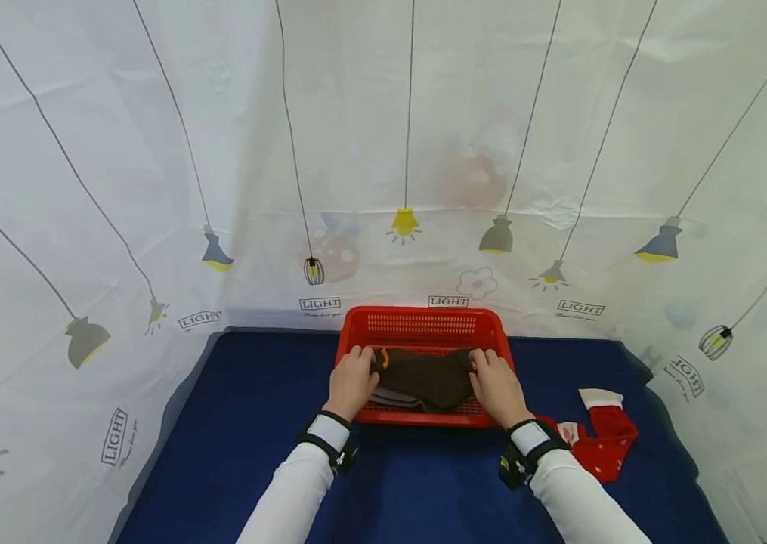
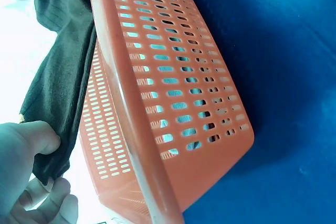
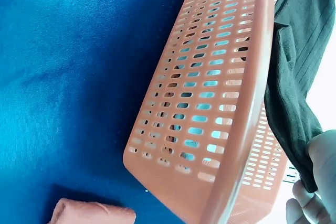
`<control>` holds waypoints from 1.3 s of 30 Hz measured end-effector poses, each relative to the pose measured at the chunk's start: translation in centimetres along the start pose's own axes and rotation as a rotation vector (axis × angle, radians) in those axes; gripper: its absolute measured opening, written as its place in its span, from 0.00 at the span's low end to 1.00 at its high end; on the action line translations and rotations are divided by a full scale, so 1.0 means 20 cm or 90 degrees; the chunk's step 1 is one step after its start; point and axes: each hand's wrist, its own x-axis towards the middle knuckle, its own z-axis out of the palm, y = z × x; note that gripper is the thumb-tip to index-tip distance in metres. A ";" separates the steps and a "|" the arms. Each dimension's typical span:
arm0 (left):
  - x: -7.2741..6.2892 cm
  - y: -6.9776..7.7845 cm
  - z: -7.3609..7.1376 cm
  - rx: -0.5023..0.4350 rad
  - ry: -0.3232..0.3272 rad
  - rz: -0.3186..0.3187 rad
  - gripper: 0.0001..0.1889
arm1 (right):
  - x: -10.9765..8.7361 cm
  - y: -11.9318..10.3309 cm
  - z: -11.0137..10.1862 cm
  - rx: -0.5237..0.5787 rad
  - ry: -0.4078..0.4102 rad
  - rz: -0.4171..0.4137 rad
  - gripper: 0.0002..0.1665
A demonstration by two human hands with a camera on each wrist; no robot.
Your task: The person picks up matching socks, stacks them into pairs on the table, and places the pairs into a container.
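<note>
A dark brown sock (image 1: pixel 429 375) with a small orange mark stretches sideways over the red plastic basket (image 1: pixel 424 310). My left hand (image 1: pixel 351 384) pinches one end of it between thumb and fingers, at the basket's left side. At the opposite end, my right hand (image 1: pixel 500 387) pinches the sock the same way. Both wrist views show the sock (image 2: pixel 60 72) hanging between the hands at rim height, partly over the basket's near edge. Beneath it, a greyish piece of cloth (image 1: pixel 393 397) shows inside the basket.
Red patterned socks (image 1: pixel 604 438) with white parts lie on the dark blue cloth (image 1: pixel 267 423) right of the basket, partly behind the right forearm. A white printed sheet (image 1: pixel 356 151) hangs just behind the basket and along both sides.
</note>
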 end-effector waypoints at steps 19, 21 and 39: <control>0.13 0.04 0.09 0.048 -0.033 0.009 0.11 | 0.08 0.02 0.06 -0.021 -0.037 0.034 0.19; 0.14 0.04 0.10 0.054 -0.032 0.009 0.11 | 0.10 0.02 0.07 -0.022 -0.044 0.044 0.18; 0.21 0.08 0.12 0.075 -0.082 -0.030 0.16 | 0.16 0.02 0.12 -0.048 -0.092 0.076 0.18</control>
